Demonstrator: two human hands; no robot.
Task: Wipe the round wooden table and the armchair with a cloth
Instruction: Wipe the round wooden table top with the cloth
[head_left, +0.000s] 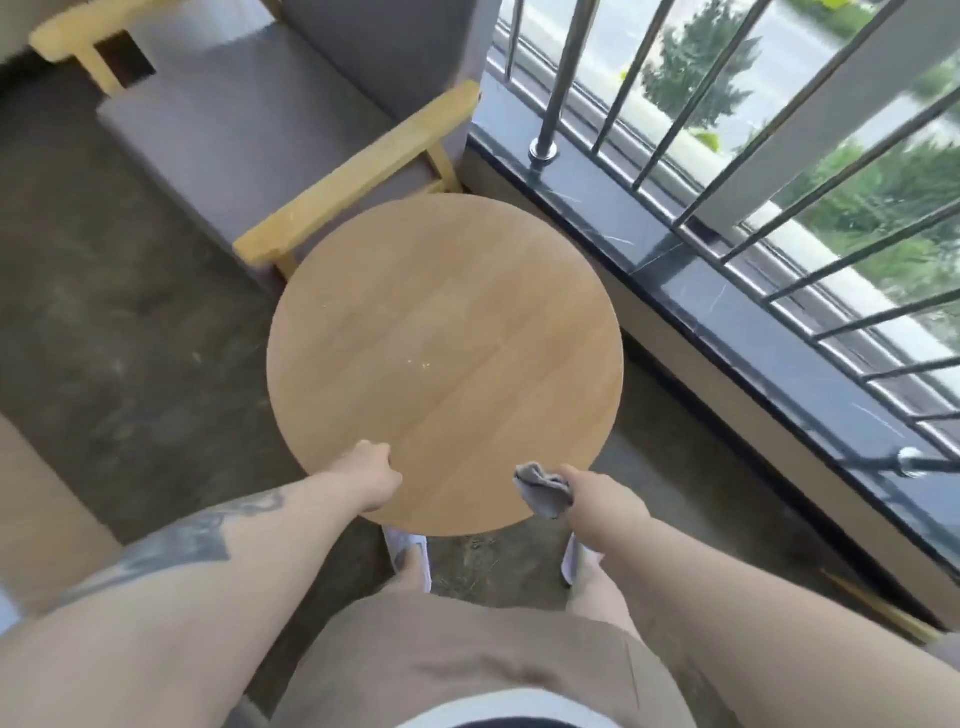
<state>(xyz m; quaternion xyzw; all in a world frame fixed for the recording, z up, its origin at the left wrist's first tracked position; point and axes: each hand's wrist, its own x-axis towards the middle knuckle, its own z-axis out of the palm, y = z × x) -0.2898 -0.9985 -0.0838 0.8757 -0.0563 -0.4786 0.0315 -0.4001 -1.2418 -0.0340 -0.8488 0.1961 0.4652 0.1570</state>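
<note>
A person standing at the table (444, 358), beside the armchair (270, 130), is gripping its near rim with the left hand (371, 475), seemingly to steady it, while the right hand (597, 496) is clutching the bunched cloth (543, 491) over that rim.

Left hand (370, 475) grips the near edge of the round table (444, 358). Right hand (597, 493) holds a grey cloth (543, 491) there too. Armchair (249, 135) sits far left.
</note>
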